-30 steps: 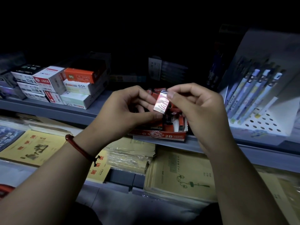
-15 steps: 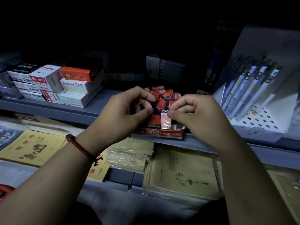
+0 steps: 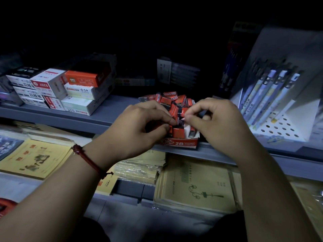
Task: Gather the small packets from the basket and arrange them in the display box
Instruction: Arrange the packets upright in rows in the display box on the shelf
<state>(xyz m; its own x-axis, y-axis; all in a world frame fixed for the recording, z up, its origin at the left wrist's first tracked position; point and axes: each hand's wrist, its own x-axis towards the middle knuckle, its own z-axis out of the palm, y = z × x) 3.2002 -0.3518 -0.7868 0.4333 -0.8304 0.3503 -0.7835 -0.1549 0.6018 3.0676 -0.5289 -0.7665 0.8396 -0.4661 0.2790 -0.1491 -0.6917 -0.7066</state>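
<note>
Red cardboard display box (image 3: pixel 181 143), marked 2B, sits at the front edge of the grey metal shelf (image 3: pixel 108 116), already heaped with small red packets (image 3: pixel 178 132). The left hand (image 3: pixel 139 130) and right hand (image 3: pixel 218 123) both pinch a single packet (image 3: pixel 180 121) just above the pile. With the basket out of view, what remains is unclear.

A small shiny packet (image 3: pixel 181 121) is being pinched between the left fingers (image 3: pixel 170 120) and the right fingers (image 3: pixel 189 117), just above the display box (image 3: pixel 181 143). The box, red-fronted and marked 2B, is sitting open-topped right beneath the fingertips. Red packets (image 3: pixel 178 132) are standing upright below the fingers, and more are lying heaped and tilted just beyond them.
</note>
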